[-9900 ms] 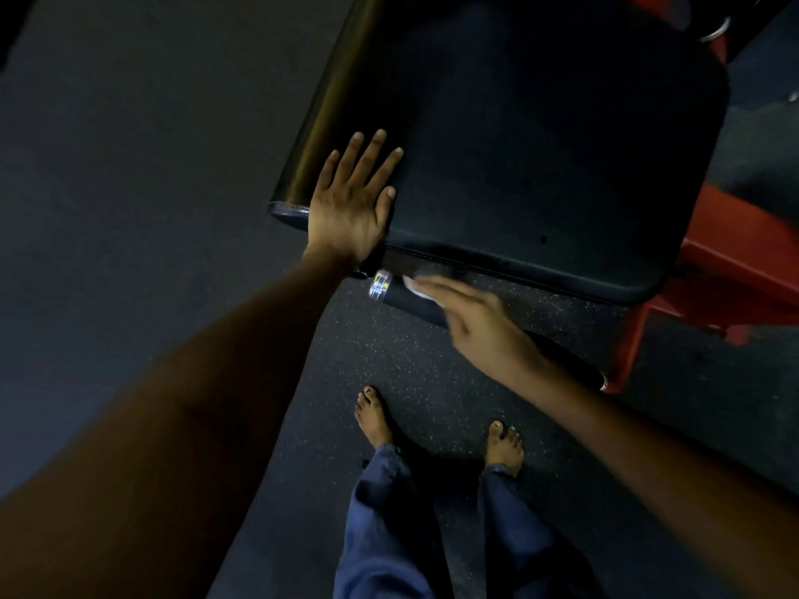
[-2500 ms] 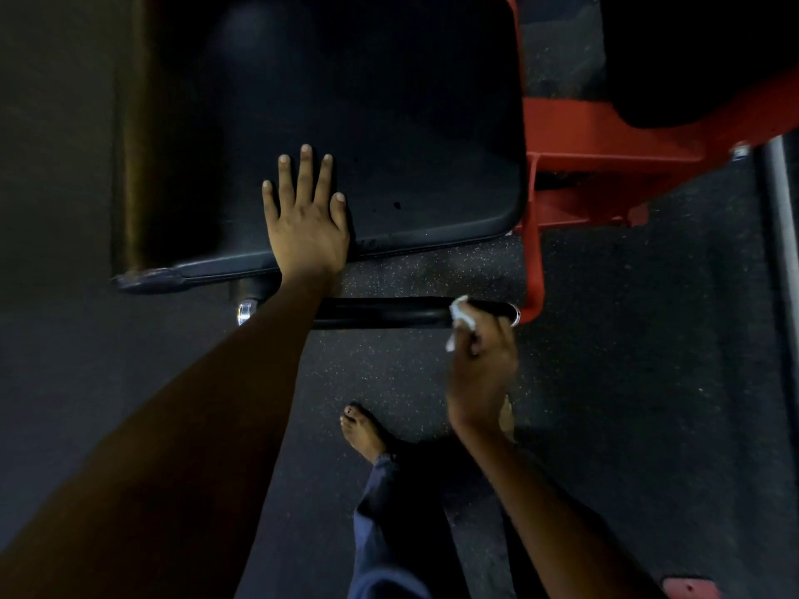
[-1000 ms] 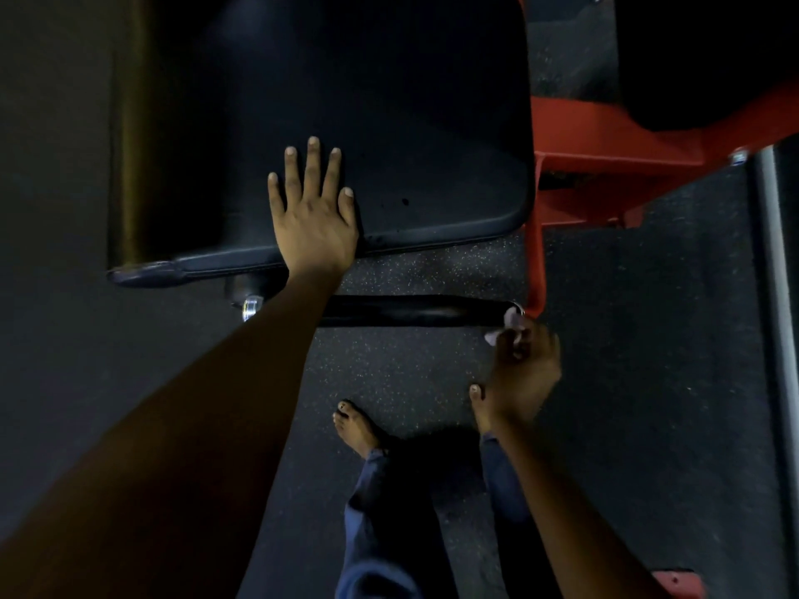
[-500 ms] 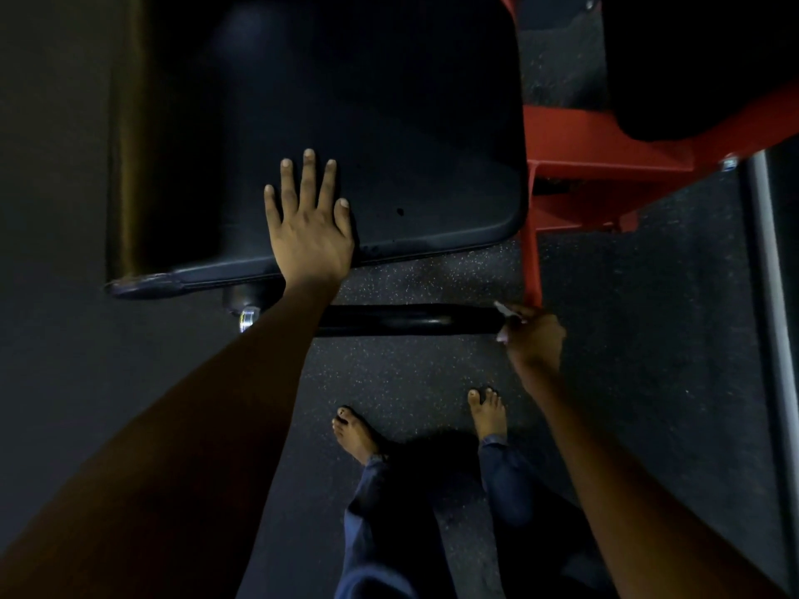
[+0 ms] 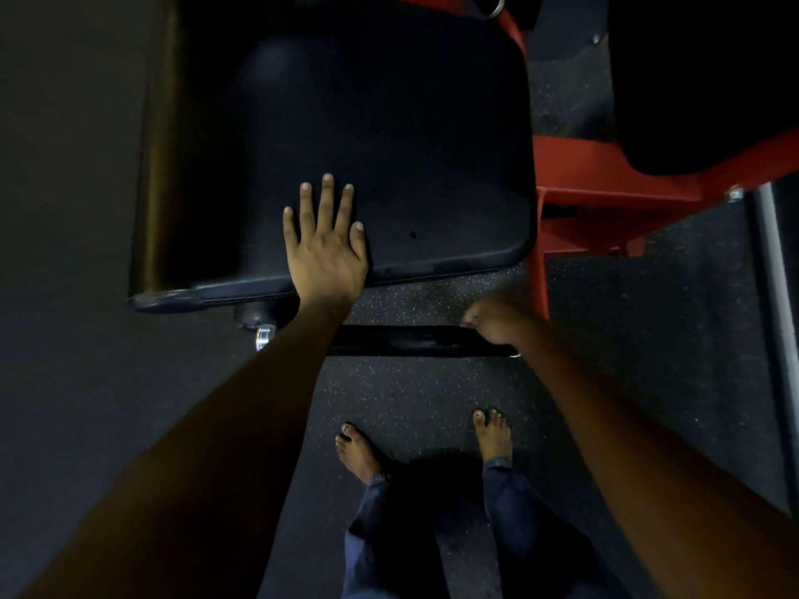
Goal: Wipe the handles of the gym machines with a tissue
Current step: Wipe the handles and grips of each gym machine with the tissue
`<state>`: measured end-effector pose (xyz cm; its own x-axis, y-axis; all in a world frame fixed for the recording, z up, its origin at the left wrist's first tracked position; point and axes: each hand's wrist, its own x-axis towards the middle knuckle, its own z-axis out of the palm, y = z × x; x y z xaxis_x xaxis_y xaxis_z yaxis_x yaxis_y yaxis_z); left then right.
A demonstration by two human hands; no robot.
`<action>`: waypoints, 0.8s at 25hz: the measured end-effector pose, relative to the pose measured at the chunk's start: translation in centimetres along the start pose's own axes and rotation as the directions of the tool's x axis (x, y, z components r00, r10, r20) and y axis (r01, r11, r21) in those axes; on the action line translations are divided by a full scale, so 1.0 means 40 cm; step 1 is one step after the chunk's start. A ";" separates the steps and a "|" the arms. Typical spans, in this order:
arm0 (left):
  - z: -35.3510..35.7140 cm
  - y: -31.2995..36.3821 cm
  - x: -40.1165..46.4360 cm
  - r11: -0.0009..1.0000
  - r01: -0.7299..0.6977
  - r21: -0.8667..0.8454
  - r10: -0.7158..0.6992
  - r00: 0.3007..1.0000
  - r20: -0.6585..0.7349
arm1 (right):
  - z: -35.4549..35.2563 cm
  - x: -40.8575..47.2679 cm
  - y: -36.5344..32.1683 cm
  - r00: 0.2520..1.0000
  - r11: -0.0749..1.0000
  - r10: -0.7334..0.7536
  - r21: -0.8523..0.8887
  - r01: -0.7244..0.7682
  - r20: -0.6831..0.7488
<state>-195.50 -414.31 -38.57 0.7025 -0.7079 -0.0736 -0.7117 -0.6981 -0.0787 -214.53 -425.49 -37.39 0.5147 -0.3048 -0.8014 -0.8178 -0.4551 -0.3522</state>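
Note:
A black padded handle bar runs left to right just below the machine's black seat pad. My left hand lies flat on the pad's front edge, fingers straight and spread. My right hand, blurred by motion, sits on the right end of the bar with its fingers curled down over it. The tissue is hidden under that hand. The bar's chrome left cap shows beside my left forearm.
The machine's red steel frame stands right of the pad, with a thin red upright next to my right hand. A grey pole runs down the far right. My bare feet stand on speckled rubber floor.
My right hand has risen from just below the bar's right end onto the top of it, and the white tissue tip is no longer showing. The left hand stays on the pad.

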 end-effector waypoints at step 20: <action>-0.060 -0.228 0.015 0.948 -0.316 0.038 0.317 0.949 -0.007 | 0.073 -0.146 -0.086 0.875 0.917 -0.265 0.175 0.359 -0.405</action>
<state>-188.59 -408.63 -35.51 0.4409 -0.8933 -0.0878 -0.8966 -0.4338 -0.0889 -215.47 -419.70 -32.92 0.7716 -0.4849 -0.4118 -0.6099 -0.3799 -0.6955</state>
